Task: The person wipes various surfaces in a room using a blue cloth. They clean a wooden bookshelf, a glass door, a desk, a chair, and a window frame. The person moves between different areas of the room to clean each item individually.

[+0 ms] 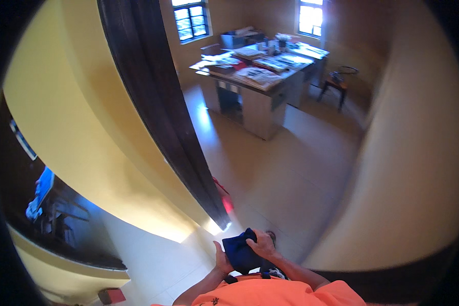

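Note:
A dark blue bundle of cloth (239, 251) sits between both my hands, close to my chest at the bottom of the view. My left hand (221, 259) cups it from below and the left side. My right hand (262, 244) lies over its top right with fingers curled onto the cloth. My orange sleeves (270, 295) fill the lower edge.
A dark wooden door edge (173, 122) stands just ahead on the left, set in a yellow wall (76, 117). Beyond it a tiled floor (285, 173) leads to grey desks (255, 97) piled with papers, and a small chair (336, 84). A yellow wall (418, 168) curves along the right.

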Demonstrator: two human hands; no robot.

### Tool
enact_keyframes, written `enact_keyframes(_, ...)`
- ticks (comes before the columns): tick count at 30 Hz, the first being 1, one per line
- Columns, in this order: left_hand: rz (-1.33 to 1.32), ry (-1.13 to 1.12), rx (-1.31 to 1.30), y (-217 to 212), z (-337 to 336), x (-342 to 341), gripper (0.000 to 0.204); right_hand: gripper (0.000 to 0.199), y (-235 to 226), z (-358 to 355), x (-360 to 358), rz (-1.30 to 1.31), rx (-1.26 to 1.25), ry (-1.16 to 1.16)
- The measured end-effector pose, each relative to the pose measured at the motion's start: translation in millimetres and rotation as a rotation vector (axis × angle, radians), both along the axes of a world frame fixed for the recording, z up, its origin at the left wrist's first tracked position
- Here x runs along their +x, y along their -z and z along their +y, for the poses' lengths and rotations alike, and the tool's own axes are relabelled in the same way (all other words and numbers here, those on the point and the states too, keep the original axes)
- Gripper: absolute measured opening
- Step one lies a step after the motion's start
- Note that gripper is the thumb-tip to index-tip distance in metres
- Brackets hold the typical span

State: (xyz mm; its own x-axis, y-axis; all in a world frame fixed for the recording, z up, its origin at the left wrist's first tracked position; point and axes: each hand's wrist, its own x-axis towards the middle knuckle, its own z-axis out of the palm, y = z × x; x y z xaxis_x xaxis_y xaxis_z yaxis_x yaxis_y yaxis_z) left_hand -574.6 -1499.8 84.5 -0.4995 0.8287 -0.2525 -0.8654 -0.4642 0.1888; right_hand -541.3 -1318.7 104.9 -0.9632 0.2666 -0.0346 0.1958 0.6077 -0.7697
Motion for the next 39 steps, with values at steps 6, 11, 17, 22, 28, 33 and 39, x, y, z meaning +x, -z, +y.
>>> enact_keyframes(6, 0.064, -0.125, -0.184, -25.5, 58.0, -88.4, 0.071, 0.043, 22.5, 126.2, -196.6, 0.688, -0.05, -0.215)
enact_keyframes(11, -0.007, -0.129, -0.28, -47.7, 73.3, -110.0, 0.069, 0.048, -192.5, 134.9, -321.8, 0.488, -0.53, -0.483)
enact_keyframes(17, -0.037, -0.181, -0.343, -63.0, 95.8, -120.3, 0.068, 0.066, -308.8, 68.3, -458.8, 0.646, -0.484, -0.697)
enact_keyframes(22, -0.013, -0.26, -0.342, -61.6, 91.1, -142.2, 0.066, 0.071, -357.3, 2.2, -556.5, 0.737, -0.301, -0.637)
enact_keyframes(28, -0.015, -0.368, -0.417, -61.0, 73.1, -154.2, 0.065, 0.075, -364.3, -52.7, -604.6, 0.746, -0.324, -0.637)
enact_keyframes(33, -0.053, -0.391, -0.321, -30.6, 52.3, -157.0, 0.064, 0.078, -364.6, -66.2, -600.8, 0.813, -0.387, -0.723)
enact_keyframes(39, -0.056, -0.339, -0.304, -30.1, 48.6, -160.5, 0.062, 0.079, -363.9, -72.7, -593.3, 0.855, -0.325, -0.649)
